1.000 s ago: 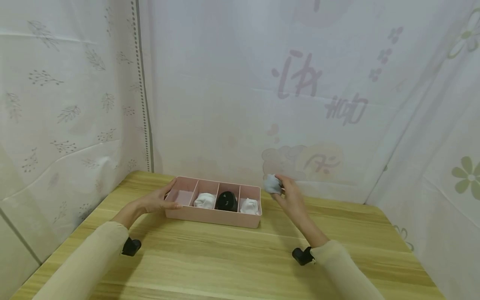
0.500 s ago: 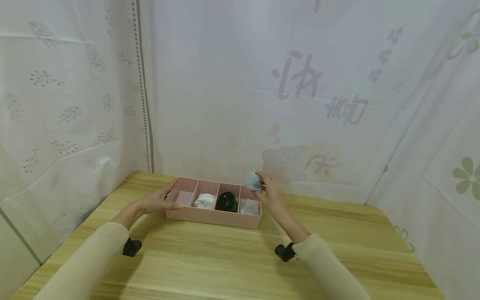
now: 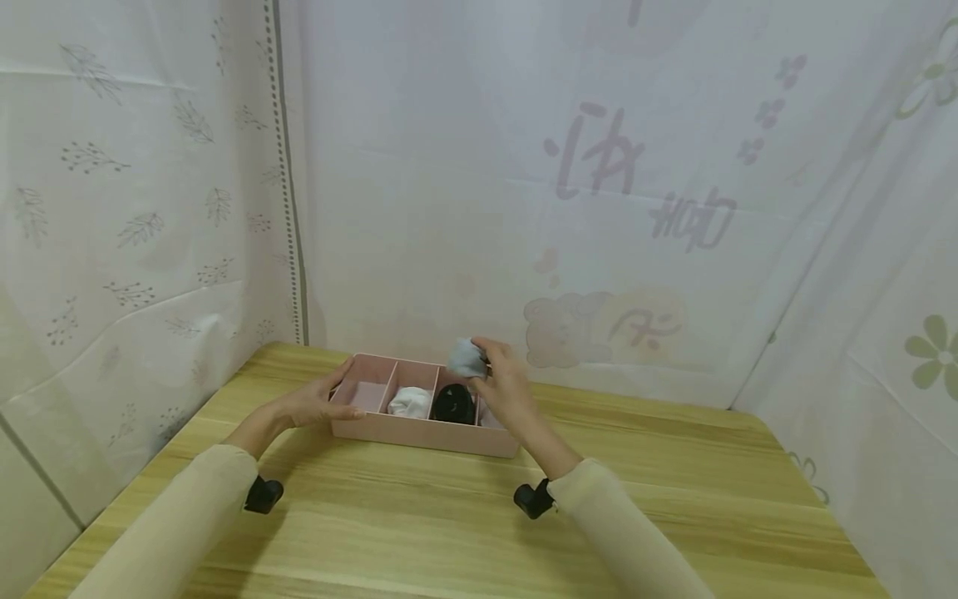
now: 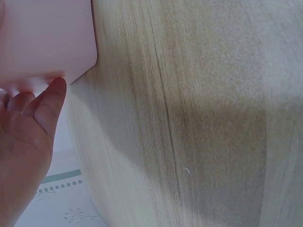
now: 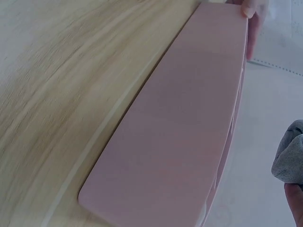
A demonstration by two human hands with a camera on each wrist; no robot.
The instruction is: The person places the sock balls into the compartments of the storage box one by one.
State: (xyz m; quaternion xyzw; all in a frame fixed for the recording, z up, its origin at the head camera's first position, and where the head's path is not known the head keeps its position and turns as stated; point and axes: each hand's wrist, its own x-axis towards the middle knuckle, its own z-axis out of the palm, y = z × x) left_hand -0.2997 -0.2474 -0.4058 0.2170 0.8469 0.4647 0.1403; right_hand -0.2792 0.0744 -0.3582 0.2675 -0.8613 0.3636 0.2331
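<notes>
A pink box (image 3: 419,433) with a row of compartments stands on the table. My left hand (image 3: 310,405) grips its left end, thumb over the front rim; in the left wrist view the fingertips (image 4: 57,90) press against the end wall (image 4: 47,42). Above the box, my right hand (image 3: 509,391) pinches a light grey balled-up sock (image 3: 466,358), its knit cloth clearer in the right wrist view. Below it, a black rolled bundle (image 3: 453,404) fills one compartment, and a white cloth ball (image 3: 409,403) lies in the compartment left of that. My right hand hides most of the right-end compartment.
The leftmost compartment (image 3: 365,393) shows its bare floor. The wooden table (image 3: 419,532) runs back to a printed white curtain (image 3: 449,166), with more curtain on both sides. Black camera mounts (image 3: 533,499) hang from both wrists.
My right hand has carried the grey sock leftward, from beside the box's right end to above the black bundle. My left hand keeps its hold on the box.
</notes>
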